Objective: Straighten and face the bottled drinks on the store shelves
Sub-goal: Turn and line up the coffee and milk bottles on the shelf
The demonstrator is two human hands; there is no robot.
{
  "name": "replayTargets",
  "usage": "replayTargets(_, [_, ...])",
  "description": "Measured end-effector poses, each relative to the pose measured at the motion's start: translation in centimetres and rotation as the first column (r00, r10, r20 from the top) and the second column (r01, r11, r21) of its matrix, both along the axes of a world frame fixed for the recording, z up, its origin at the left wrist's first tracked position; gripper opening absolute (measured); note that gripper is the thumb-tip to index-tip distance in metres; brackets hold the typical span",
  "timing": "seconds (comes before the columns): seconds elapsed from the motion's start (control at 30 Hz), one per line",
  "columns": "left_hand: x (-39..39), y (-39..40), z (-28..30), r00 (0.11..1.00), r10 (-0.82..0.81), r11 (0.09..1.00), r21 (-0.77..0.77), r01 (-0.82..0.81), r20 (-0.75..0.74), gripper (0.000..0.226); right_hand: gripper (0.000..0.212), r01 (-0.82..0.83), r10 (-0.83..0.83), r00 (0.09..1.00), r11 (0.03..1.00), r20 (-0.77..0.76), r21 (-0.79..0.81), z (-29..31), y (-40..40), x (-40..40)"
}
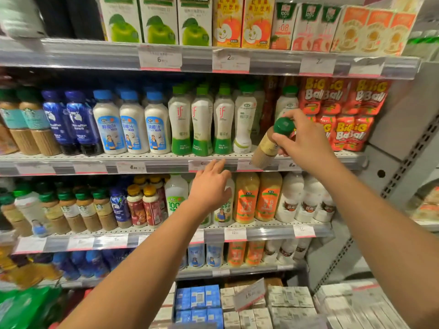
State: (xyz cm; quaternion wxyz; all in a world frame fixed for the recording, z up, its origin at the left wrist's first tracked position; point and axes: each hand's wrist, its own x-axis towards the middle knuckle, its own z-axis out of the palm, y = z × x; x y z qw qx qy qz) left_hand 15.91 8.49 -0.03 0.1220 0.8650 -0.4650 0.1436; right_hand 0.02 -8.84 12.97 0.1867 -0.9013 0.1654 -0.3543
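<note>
My right hand grips a brown coffee bottle with a green cap by its neck, tilted, in front of the middle shelf's edge. Behind it on that shelf stand white "if" coconut bottles with green caps and white bottles with blue caps. My left hand reaches toward the lower shelf with fingers spread, over a white bottle beside orange juice bottles. Whether it touches that bottle is unclear.
Juice cartons fill the top shelf. Red "Big Ball" pouches hang at the right of the middle shelf. Coffee bottles with green caps line the lower shelf at left. Boxed goods sit at the bottom. A grey upright bounds the right side.
</note>
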Motion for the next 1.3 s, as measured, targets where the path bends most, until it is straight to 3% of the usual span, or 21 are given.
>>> replayTargets(0.23, [-1.7,5.3,-1.3,0.994,-0.065,0.994,-0.096,0.056,-0.093,0.032,0.032,-0.170,0.124,0.982,0.911,0.142,0.376,-5.0,4.1,-3.6])
replayTargets(0.43, [-3.7,13.1,-2.1,0.991,0.096,0.994,-0.036,-0.100,-0.096,0.039,0.036,-0.322,0.206,0.944,0.741,0.256,0.589,-7.6,9.0,-4.7])
replayTargets(0.67, [-7.6,21.4,-3.2,0.943,0.310,0.950,0.076,-0.303,-0.120,0.048,0.029,-0.415,0.293,0.910,0.648,0.295,0.639,-10.6,13.9,-5.5])
replayTargets(0.9, [-11.6,29.1,-3.0,0.879,0.461,0.887,0.105,-0.451,-0.124,0.042,0.036,-0.463,0.351,0.884,0.564,0.309,0.684,-12.7,19.0,-5.0])
replayTargets(1.3, [-6.8,38.3,-5.1,0.818,0.537,0.838,0.019,-0.546,-0.206,0.045,0.031,-0.502,0.442,0.857,0.595,0.266,0.628,-13.0,25.8,0.7])
